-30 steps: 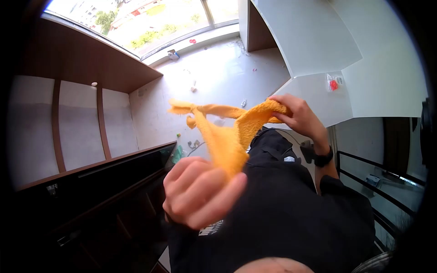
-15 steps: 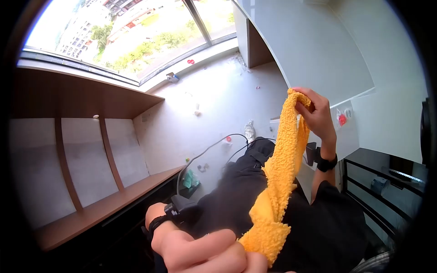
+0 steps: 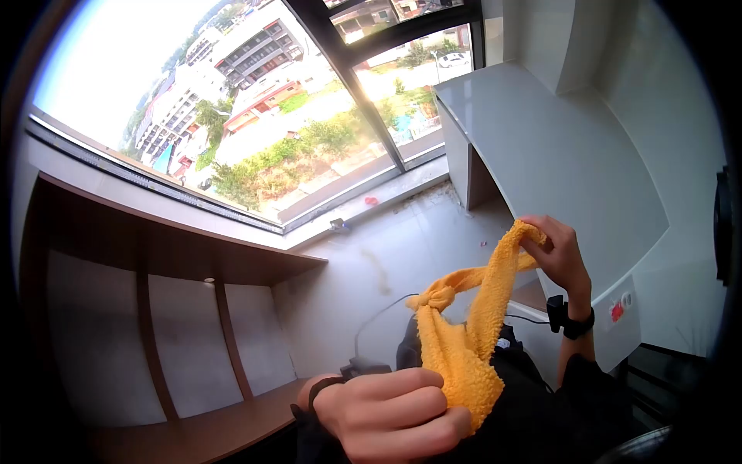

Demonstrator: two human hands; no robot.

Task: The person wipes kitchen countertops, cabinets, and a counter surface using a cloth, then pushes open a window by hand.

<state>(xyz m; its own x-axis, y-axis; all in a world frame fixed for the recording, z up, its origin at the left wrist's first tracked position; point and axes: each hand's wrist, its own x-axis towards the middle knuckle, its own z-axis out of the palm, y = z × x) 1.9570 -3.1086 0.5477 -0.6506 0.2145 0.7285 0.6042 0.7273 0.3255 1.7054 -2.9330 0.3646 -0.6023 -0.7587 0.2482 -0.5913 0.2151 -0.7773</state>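
Note:
A fuzzy yellow cloth (image 3: 489,309) with a knot at its left side stretches between my hands in a loop. My left hand (image 3: 394,410), low in the middle of the view, is closed on the cloth's lower part. Up and to the right, my right hand (image 3: 558,251) pinches the top end of the cloth between thumb and fingers. Each wrist wears a black band with a dark device on it. Part of the cloth near my left hand is hidden behind its fingers.
Brown shelving (image 3: 147,340) stands at the left, below a large window (image 3: 309,147). At the right is a white cabinet (image 3: 564,155) with a small red item in a bag (image 3: 617,311) on its side. A cable (image 3: 371,315) curves beyond my left hand.
The view has tilted up to show more of the window. The cloth went from slack to hanging long, and is now spread in a loop with its knot at the left. Both hands kept hold.

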